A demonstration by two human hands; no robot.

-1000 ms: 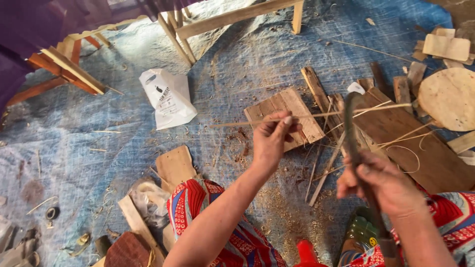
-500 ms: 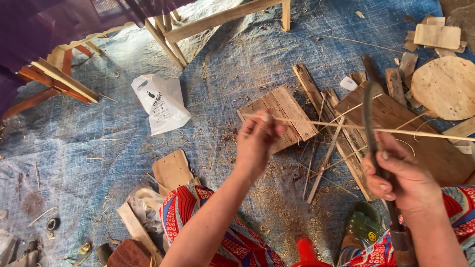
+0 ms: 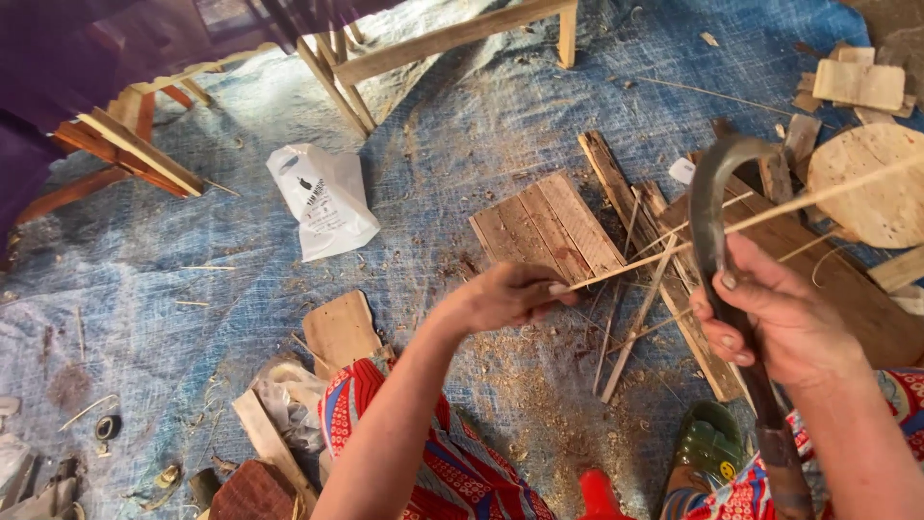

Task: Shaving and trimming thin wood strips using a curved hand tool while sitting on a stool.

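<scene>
My left hand (image 3: 505,294) pinches the near end of a long thin bamboo strip (image 3: 770,210) that runs up and to the right, over a dark plank. My right hand (image 3: 780,323) grips a dark curved knife (image 3: 717,207) by its blade, hooked tip upward, with the strip passing against the blade above my fingers. The knife's handle reaches down past my wrist. Under both hands lie thin slivers and sawdust (image 3: 539,371) on a blue tarpaulin (image 3: 462,144).
A small slatted board (image 3: 544,226) and loose wooden planks (image 3: 616,178) lie beyond my hands. A white plastic bag (image 3: 327,202) sits to the left, a round wooden disc (image 3: 871,183) at right. Wooden frames (image 3: 433,43) stand at the back. A green sandal (image 3: 707,448) lies by my knee.
The view has moved closer. My left hand has slid along the strip toward me, and the knife has risen so its hooked tip stands above the strip.
</scene>
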